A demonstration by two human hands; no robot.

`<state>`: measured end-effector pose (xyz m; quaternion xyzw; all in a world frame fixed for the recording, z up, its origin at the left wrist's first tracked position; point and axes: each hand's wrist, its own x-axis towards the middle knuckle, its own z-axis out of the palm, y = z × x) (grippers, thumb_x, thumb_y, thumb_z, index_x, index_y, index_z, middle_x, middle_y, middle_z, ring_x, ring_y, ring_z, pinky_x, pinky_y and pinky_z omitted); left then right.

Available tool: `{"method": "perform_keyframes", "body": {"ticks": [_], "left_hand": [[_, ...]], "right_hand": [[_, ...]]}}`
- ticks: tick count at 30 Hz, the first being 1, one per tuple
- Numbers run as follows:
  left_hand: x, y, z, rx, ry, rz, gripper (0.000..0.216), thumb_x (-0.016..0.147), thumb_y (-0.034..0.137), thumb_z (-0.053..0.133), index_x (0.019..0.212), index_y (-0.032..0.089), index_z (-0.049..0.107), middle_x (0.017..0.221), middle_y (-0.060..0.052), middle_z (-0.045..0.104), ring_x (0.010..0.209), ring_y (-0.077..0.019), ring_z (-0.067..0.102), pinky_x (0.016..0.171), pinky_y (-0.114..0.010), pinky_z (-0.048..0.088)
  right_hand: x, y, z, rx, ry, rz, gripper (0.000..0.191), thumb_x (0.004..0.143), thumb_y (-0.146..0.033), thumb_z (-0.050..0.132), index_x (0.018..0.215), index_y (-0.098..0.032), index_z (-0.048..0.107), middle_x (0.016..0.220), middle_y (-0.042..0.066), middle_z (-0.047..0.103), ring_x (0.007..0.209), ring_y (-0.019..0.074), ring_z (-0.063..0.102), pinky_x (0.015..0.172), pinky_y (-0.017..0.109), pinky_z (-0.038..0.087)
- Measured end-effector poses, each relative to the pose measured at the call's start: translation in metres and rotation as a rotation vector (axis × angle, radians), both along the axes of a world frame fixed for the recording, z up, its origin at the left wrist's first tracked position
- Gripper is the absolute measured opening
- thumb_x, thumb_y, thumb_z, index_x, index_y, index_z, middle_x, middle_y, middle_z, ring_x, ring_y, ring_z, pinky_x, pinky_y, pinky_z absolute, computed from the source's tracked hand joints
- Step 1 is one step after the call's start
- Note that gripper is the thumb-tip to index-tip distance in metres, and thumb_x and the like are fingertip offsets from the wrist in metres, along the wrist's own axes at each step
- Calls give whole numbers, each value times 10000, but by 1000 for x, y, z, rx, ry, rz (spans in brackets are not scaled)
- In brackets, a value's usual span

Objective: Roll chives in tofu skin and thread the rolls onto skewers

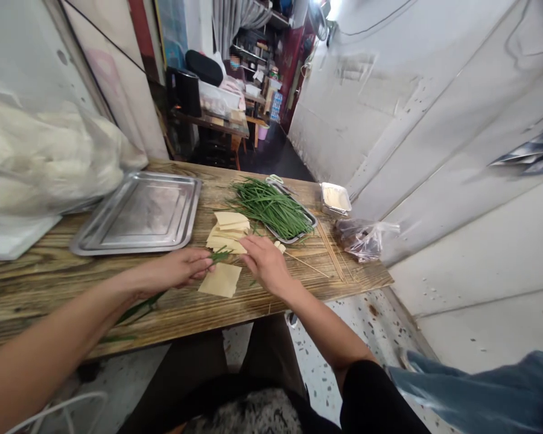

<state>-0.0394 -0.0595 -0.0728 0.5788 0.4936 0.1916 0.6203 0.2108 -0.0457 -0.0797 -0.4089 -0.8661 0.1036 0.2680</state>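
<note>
My left hand [195, 266] is closed round a small bunch of green chives [219, 256], whose long ends trail under the wrist. Below the fingertips, one square tofu sheet [221, 281] lies flat on the wooden table. A pile of pale tofu sheets [228, 228] sits just beyond both hands. At the pile's right front edge is my right hand [266, 263], its fingers drawn together; whatever they pinch is hidden. Beside that hand, a thin skewer [308, 265] carries small pale pieces at its left end.
A metal tray heaped with chives [276, 208] stands behind the right hand, scissors [275, 179] at its far edge. Bare skewers [330, 250], a plastic bag [364, 238] and a white-lined container [336, 198] lie right. An empty metal tray [140, 211] and bulky bag [49, 157] stand left.
</note>
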Motion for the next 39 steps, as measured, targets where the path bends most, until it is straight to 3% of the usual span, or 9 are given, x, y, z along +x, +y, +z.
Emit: {"method": "perform_keyframes", "body": {"ticks": [4, 9, 15, 20, 26, 29, 32, 36, 39], "left_hand": [[16, -6, 10, -52, -41, -6, 695, 612, 838, 803, 838, 213, 600, 664, 69, 400, 554, -86, 288, 494, -211, 197], [23, -10, 17, -50, -65, -22, 594, 677, 738, 805, 849, 197, 630, 685, 46, 478, 526, -82, 345, 467, -214, 242], [27, -11, 18, -54, -85, -29, 569, 704, 695, 796, 913, 176, 692, 684, 37, 508, 531, -94, 392, 465, -219, 301], [29, -11, 19, -93, -100, -25, 574, 701, 666, 812, 968, 166, 719, 690, 39, 512, 526, -86, 387, 464, -214, 294], [33, -12, 19, -117, -130, -19, 584, 643, 685, 864, 855, 176, 675, 682, 33, 537, 523, -82, 409, 458, -213, 294], [33, -12, 19, -131, -137, -13, 569, 638, 674, 877, 812, 179, 657, 674, 34, 536, 517, -78, 402, 459, -213, 288], [32, -11, 19, -150, -149, 5, 573, 640, 666, 883, 844, 171, 678, 675, 37, 527, 517, -76, 397, 461, -215, 284], [33, -10, 16, -172, -182, 19, 610, 636, 660, 892, 938, 165, 701, 680, 41, 529, 520, -83, 400, 464, -223, 292], [35, -9, 14, -187, -200, 14, 576, 643, 650, 892, 881, 173, 671, 686, 36, 531, 520, -84, 403, 465, -228, 283]], "right_hand": [[-4, -7, 4, -230, -1, -77, 302, 1038, -167, 595, 1294, -160, 754, 1219, 151, 811, 1114, 249, 773, 992, 342, 577], [-12, -23, -10, -415, 270, -121, 300, 1049, -192, 591, 1276, -184, 787, 1045, 94, 853, 945, 219, 822, 917, 312, 610], [-5, -21, -15, -512, 507, -191, 197, 1012, -221, 663, 1099, -211, 839, 929, 55, 845, 842, 207, 821, 772, 277, 616], [-2, -19, -15, -630, 633, -117, 160, 989, -261, 687, 958, -192, 829, 848, 27, 817, 707, 158, 766, 663, 227, 571], [-3, -17, -19, -548, 488, -86, 196, 985, -243, 653, 901, -187, 821, 812, 28, 796, 729, 160, 734, 709, 242, 564], [0, -11, -24, -497, 503, -109, 217, 990, -229, 616, 1051, -207, 824, 959, 45, 823, 853, 181, 764, 826, 283, 600], [1, -4, -33, -503, 652, -136, 427, 985, -157, 522, 1349, -232, 732, 1243, 81, 799, 1056, 196, 778, 958, 345, 625], [-1, -5, -46, -622, 654, 76, 613, 938, -102, 508, 1535, -213, 584, 1436, 121, 722, 1299, 237, 722, 1092, 433, 602], [-4, -10, -49, -572, 541, 134, 673, 939, -96, 501, 1600, -224, 507, 1469, 110, 705, 1367, 244, 683, 1176, 463, 543]]}}
